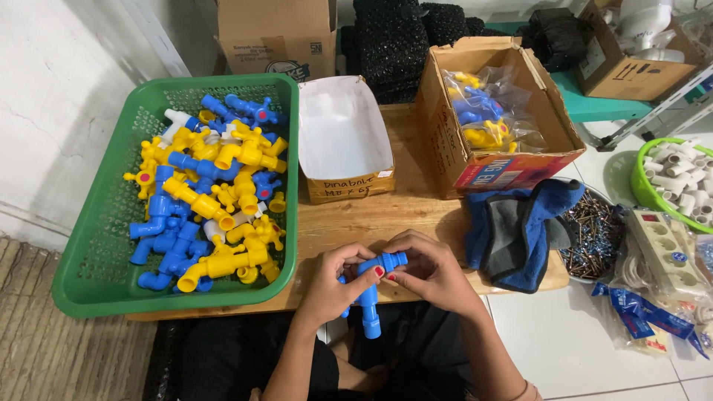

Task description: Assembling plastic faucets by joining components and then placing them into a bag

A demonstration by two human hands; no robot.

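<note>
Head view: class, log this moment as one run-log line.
left hand: holds blue plastic tap | right hand: on tap's end | green basket: blue and yellow taps

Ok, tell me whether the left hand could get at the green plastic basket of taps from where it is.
Probably yes: the green plastic basket lies just beside the left hand, nothing between, though that hand now holds a blue plastic tap.

Blue tap (pixel 373 286) partly hidden by fingers (pixel 355 261).
</note>
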